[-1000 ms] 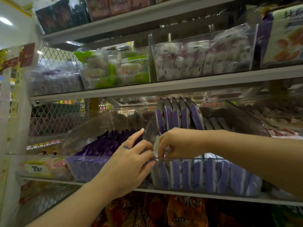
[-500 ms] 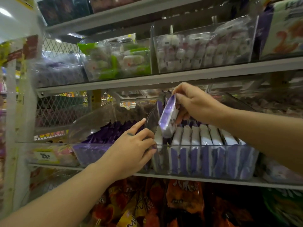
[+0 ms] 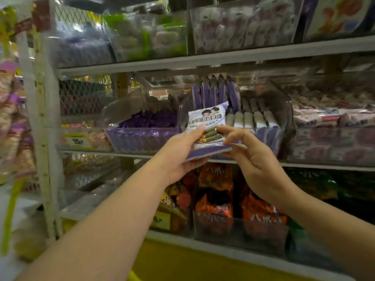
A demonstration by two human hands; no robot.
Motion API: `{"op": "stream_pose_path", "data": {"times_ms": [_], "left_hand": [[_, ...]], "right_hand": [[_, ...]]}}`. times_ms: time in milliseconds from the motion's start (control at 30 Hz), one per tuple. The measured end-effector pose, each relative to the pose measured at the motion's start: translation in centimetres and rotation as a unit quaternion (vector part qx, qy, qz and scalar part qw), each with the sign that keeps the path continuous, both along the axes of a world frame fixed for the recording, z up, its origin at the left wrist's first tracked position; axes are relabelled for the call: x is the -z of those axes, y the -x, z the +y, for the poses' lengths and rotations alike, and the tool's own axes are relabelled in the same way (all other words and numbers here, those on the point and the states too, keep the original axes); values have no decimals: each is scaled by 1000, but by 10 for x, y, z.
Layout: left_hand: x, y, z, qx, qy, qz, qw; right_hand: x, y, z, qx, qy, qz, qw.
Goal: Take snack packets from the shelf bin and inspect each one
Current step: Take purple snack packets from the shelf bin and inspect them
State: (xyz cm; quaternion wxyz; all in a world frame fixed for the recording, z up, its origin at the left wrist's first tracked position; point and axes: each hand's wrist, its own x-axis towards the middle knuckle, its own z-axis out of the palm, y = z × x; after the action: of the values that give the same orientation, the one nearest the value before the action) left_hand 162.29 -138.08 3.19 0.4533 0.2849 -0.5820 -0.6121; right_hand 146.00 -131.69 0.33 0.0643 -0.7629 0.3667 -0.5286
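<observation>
Lifted out of the shelf bin (image 3: 285, 126) since half a second ago, the snack packet (image 3: 207, 123) is now held face-up in front of it. The left hand (image 3: 180, 153) grips its left edge, thumb on top; the right hand (image 3: 251, 157) pinches its right edge.

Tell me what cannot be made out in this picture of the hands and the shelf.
1. Head view: the small print on the white-and-purple snack packet is too blurred to read.
2. Head view: the left hand and right hand hide the packet's lower corners and back.
3. Head view: the yellowish price label is blurred and unreadable.
</observation>
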Motion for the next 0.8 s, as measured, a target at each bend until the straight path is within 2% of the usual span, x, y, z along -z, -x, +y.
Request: {"op": "stream_pose_path", "data": {"times_ms": [67, 133, 200, 300, 433, 533, 600, 800], "left_hand": [[19, 2, 4, -10, 23, -9, 1000], [39, 1, 6, 20, 31, -14, 999], [58, 1, 9, 53, 40, -24, 997], [85, 6, 14, 94, 83, -62, 990], [119, 15, 8, 98, 112, -97, 984], [139, 18, 2, 84, 121, -100, 984], [146, 19, -3, 71, 117, -88, 987], [153, 24, -9, 6, 17, 20, 1000]], "right_hand": [[18, 2, 3, -3, -27, -39, 999], [32, 5, 3, -22, -63, -127, 990], [41, 8, 2, -40, -120, -211, 969], [56, 10, -5, -80, -216, -288, 930], [79, 8, -16, -81, -244, -396, 881], [95, 9, -22, -91, -266, -421, 863], [103, 12, -24, -94, -273, -410, 865], [117, 10, -28, -94, -297, -394, 865]]}}
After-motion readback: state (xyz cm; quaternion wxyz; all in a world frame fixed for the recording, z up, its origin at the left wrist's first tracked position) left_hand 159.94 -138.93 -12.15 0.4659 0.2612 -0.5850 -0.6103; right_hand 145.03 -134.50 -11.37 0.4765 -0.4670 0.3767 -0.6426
